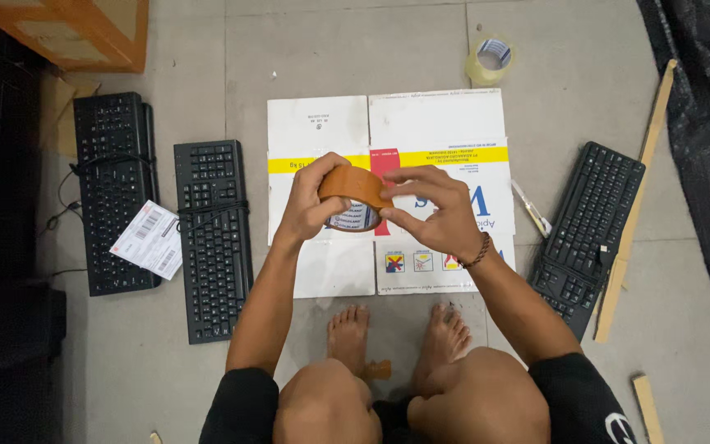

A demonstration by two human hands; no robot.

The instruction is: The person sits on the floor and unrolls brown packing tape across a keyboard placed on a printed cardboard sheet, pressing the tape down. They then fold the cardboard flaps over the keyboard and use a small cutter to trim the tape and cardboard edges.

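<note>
Above the flattened box (322, 123), the left hand (310, 205) grips the brown tape roll (355, 196) steady (thumb inside) while the right hand (435, 212) fingertips pinch its edge.

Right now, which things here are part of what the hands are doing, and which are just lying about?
In use:
brown tape roll, held by left hand and right hand
flattened white carton beneath them

Lying about:
three black keyboards
clear tape roll
paper label
wooden strips

we see glossy brown plastic tape roll (353, 200), matt white cardboard box (441, 123), matt black plastic keyboards (212, 238), smooth grey floor tiles (347, 41).
</note>
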